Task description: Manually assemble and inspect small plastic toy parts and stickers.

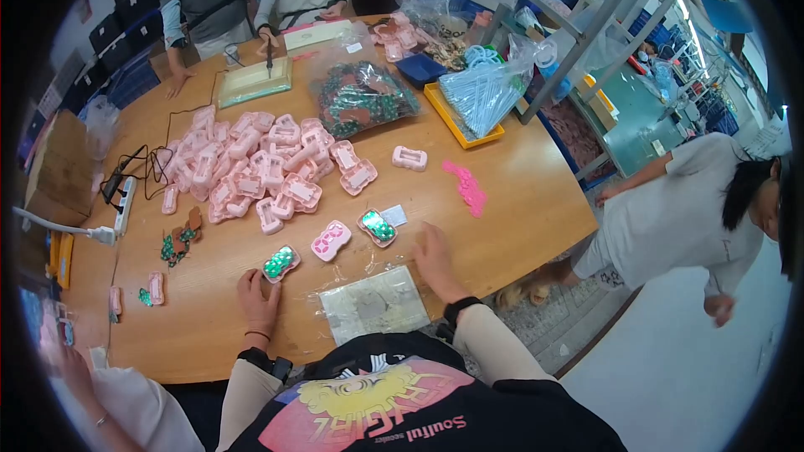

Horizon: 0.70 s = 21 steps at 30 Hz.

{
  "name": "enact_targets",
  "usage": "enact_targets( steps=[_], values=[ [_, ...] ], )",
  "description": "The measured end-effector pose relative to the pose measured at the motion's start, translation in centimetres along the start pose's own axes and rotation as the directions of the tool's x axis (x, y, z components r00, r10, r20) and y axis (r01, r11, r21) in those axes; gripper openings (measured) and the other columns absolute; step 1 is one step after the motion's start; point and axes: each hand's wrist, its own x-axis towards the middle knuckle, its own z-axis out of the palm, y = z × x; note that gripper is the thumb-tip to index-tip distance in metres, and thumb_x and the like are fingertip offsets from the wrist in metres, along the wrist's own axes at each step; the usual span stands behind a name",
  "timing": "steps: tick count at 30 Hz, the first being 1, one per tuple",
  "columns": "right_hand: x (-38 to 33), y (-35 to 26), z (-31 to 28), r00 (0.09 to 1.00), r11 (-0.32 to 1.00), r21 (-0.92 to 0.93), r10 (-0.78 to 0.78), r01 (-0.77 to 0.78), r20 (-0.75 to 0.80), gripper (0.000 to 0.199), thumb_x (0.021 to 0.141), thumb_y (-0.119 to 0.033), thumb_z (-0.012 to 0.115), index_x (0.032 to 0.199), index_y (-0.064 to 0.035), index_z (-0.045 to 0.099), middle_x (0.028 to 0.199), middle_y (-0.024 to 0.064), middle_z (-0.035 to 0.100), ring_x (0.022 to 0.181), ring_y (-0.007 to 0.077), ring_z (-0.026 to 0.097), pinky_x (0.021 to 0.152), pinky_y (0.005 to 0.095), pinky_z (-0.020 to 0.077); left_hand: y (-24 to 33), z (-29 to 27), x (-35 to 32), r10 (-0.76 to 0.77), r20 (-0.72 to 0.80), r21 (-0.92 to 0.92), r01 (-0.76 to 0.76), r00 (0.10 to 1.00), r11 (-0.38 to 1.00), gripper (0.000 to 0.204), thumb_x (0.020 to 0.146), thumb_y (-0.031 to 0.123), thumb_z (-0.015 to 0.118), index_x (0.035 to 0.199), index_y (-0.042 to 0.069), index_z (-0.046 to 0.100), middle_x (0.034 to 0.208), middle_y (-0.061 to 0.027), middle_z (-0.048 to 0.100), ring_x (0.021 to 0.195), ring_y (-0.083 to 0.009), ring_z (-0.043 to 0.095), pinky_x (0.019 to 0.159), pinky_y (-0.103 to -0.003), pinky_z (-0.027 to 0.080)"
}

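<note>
On the near part of the table, three small pink plastic pieces lie in a slanting row. The left piece point(281, 263) has a shiny green face, the middle one point(332, 240) shows a deep pink pattern, and the right one point(378, 228) is green too. My left hand point(259, 300) rests at the lower left edge of the left green-faced piece, its fingers apart. To the right of the row, my right hand point(435, 261) is over the table with fingers stretched and nothing visible in them. Between my hands lies a clear-wrapped flat pad point(374, 305).
A heap of pink plastic shells point(260, 159) fills the left middle. Behind are a bag of green and brown parts point(363, 99) and a yellow tray point(465, 136) with pale blue sticks. Pink bits point(466, 188) lie at right. Several people stand around the table.
</note>
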Motion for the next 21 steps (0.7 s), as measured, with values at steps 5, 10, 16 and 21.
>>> enact_targets(
  steps=[5,10,16,21],
  values=[
    [-3.0,4.3,-5.5,0.976,0.973,-0.173,0.123,-0.155,-0.180,0.041,0.077,-0.005,0.055,0.117,0.0023,0.047,0.113,0.0230,0.050,0.108,0.0385,0.046,0.094,0.0442,0.0363,2.4,1.5,2.1,0.084,0.039,-0.103,-0.079,0.996,0.992,0.046,0.072,0.017,0.068,0.112,0.000,0.051,0.115,-0.0172,0.047,0.110,-0.0335,0.042,0.096,-0.041,0.034],
    [-6.1,8.5,-4.7,0.960,0.919,-0.310,0.185,-0.244,-0.208,0.035,0.080,-0.008,0.048,0.113,0.0024,0.052,0.108,0.0239,0.054,0.106,0.0391,0.049,0.093,0.0455,0.0376,-3.4,1.6,-0.2,0.040,0.082,-0.335,-0.011,0.996,0.942,0.049,0.081,0.017,0.055,0.124,-0.002,0.040,0.121,-0.0196,0.044,0.114,-0.0331,0.040,0.100,-0.040,0.030],
    [-5.7,5.1,-4.1,0.945,0.875,-0.378,0.219,-0.301,-0.245,0.034,0.079,-0.007,0.046,0.112,0.0016,0.053,0.116,0.0212,0.052,0.109,0.0369,0.049,0.095,0.0425,0.0385,0.2,-1.0,0.6,0.076,-0.060,-0.101,-0.081,0.995,0.992,0.043,0.088,0.029,0.055,0.112,-0.007,0.053,0.110,-0.0255,0.056,0.101,-0.0395,0.051,0.091,-0.044,0.039],
    [-6.2,4.6,-5.5,0.936,0.882,-0.334,0.263,-0.332,-0.235,0.033,0.082,-0.009,0.043,0.113,-0.0013,0.053,0.122,0.0202,0.048,0.113,0.0360,0.047,0.096,0.0426,0.0380,-0.3,0.4,0.6,0.070,-0.128,-0.098,-0.083,0.989,0.992,0.040,0.088,0.027,0.054,0.110,-0.007,0.054,0.108,-0.0278,0.055,0.100,-0.0402,0.051,0.090,-0.044,0.040]
  ],
)
